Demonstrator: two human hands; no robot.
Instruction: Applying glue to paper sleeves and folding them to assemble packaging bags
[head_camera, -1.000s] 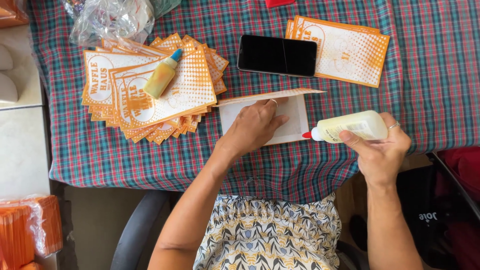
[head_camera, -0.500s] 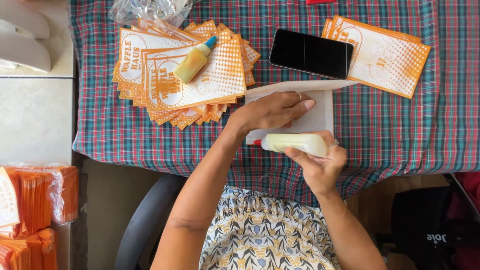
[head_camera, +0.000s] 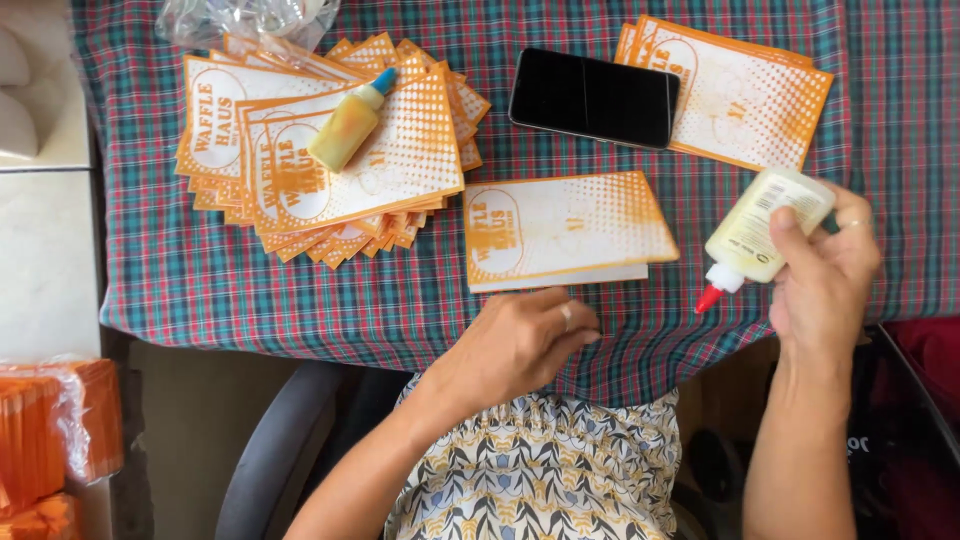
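Observation:
An orange-and-white printed paper bag (head_camera: 560, 229) lies flat on the plaid tablecloth (head_camera: 300, 290), printed side up, near the table's front edge. My left hand (head_camera: 515, 345) rests just below it at the edge, fingers curled, holding nothing. My right hand (head_camera: 825, 265) is raised to the right of the bag and grips a pale glue bottle (head_camera: 762, 228) with a red tip pointing down-left. A fanned pile of the same bags (head_camera: 320, 150) lies at the left with a yellow glue bottle (head_camera: 350, 120) with a blue cap on top.
A black phone (head_camera: 594, 98) lies at the back centre. A smaller stack of bags (head_camera: 735, 90) sits at the back right. A clear plastic bag (head_camera: 240, 18) is at the back left. Wrapped orange packs (head_camera: 50, 430) stand at the lower left beside a white counter (head_camera: 45, 270).
The bag's flap has been folded shut, so its printed side now faces up. My left hand came off it toward the table edge. My right hand moved right and up with the glue bottle.

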